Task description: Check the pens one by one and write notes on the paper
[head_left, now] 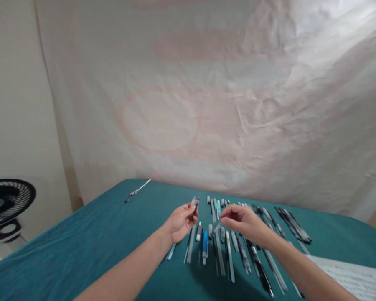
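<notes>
My left hand (179, 221) is closed around slim pen parts, a clear tube (193, 201) and a thin dark piece (196, 205), both pointing upward. Facing it, my right hand (245, 222) pinches a small clear pen piece (217, 228) between thumb and fingers; blur hides its exact kind. Below and between the hands, disassembled pens and clear barrels lie in rows on the green cloth. Among them are a blue pen part (204, 244), a white-grey cap (199, 231) and a black pen (263, 274) under my right forearm.
A bundle of dark refills (293, 225) lies at the right of the green-covered table (113, 238). Printed paper (354, 274) rests at the right front edge. One pen (138, 191) sits alone at the far left. A black fan (11, 202) stands beyond the left edge.
</notes>
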`<state>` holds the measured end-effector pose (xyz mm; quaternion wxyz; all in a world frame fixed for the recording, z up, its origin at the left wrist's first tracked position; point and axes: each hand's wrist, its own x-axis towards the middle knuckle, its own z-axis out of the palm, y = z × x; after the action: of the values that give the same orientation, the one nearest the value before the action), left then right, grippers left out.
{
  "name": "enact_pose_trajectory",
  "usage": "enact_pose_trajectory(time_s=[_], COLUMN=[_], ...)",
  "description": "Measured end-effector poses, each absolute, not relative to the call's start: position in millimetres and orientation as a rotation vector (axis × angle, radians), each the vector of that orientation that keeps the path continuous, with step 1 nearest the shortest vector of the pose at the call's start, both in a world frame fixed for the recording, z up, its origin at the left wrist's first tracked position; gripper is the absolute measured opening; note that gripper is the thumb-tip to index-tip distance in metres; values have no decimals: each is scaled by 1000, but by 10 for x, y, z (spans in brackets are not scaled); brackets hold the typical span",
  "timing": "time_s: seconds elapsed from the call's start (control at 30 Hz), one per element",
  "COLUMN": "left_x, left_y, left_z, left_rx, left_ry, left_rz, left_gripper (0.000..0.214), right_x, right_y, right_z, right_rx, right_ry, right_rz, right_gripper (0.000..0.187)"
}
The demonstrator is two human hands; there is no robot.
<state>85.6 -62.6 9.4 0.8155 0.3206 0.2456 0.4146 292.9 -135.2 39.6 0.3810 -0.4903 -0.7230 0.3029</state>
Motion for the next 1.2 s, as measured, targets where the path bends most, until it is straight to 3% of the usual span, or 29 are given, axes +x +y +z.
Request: enact_pose_trajectory(time_s=[0.13, 0.23, 0.5, 0.77, 1.0, 1.2], left_x=[1161, 1350, 1553, 1575, 1619, 1601], left_y=[-875, -1068, -1353, -1339, -1402, -1417], left_z=[295, 475, 587, 436, 377, 359], left_rx=[697, 671, 568, 563, 605, 778], left_ry=[429, 353, 272, 279, 322, 343], left_rz=[786, 741, 802, 915, 917, 887], left_gripper=[11, 15, 19, 20, 12, 24], right_x=[2803, 2709, 2639, 2590, 2648, 2711], right_y=[-1765, -1940, -2030, -2036, -1998, -1966], right_z=[346, 231, 93, 45, 18, 38], right_rx=[-1105, -1141, -1219, -1202, -1204, -1227], right_ry=[-1615, -1531, -1439, -1386, -1376, -1366], right_rz=[1163, 1269, 1102, 1141, 1096, 1022], right_gripper=[22, 20, 16, 20, 27, 27])
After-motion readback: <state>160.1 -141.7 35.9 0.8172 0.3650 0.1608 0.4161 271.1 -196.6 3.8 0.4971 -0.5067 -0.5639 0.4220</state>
